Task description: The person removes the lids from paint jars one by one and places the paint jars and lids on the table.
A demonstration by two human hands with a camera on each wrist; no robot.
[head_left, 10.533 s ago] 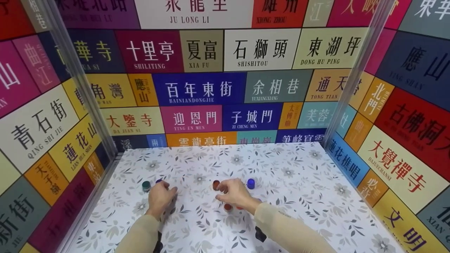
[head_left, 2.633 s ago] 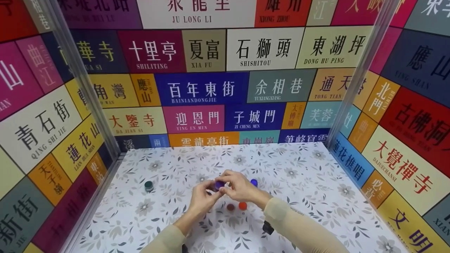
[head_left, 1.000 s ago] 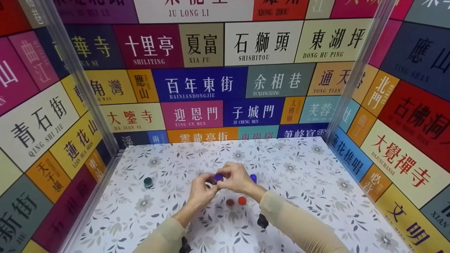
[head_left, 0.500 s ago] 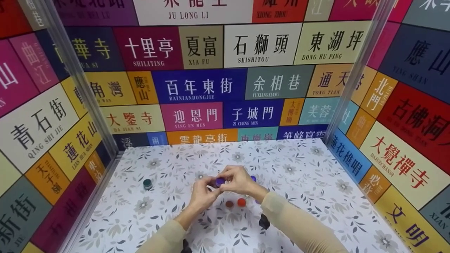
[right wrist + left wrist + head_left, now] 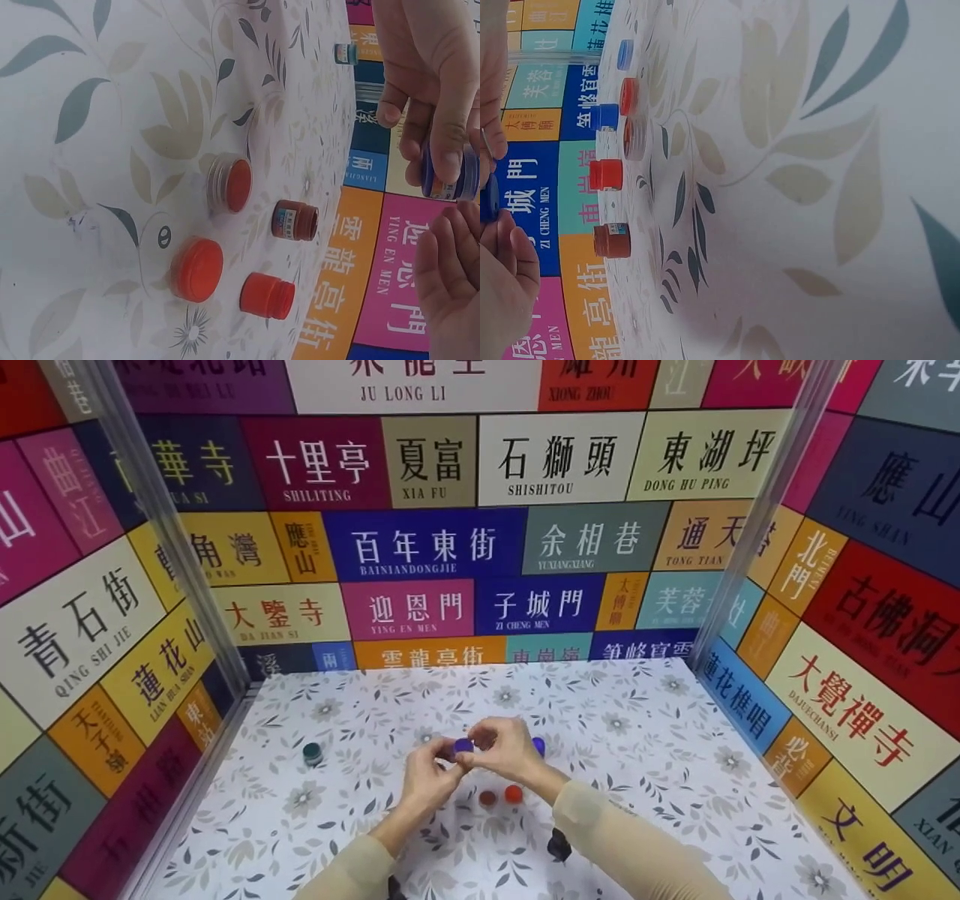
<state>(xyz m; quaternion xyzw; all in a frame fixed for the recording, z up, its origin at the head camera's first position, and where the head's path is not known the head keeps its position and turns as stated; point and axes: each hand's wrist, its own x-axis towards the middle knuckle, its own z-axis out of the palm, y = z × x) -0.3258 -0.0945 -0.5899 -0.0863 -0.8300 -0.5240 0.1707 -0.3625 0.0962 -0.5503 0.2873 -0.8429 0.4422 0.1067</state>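
Observation:
A small purple paint jar is held above the middle of the table, its round purple end towards the head camera. My left hand grips it from the left; its thumb lies across the label in the right wrist view. My right hand pinches its other end from the right. In the right wrist view a brown paint jar and a red paint jar stand below the hands. Nearer that camera lie a brown round piece with a clear rim and an orange-red one.
A dark green jar stands alone at the left. A blue jar is partly behind the right wrist, with a smaller blue piece nearby. Walls of coloured sign panels enclose the flower-patterned table.
Earlier, the left hand was at the purple jar on the left and the right hand at a brown one. Both hands then met on the purple jar, which has shifted only slightly since.

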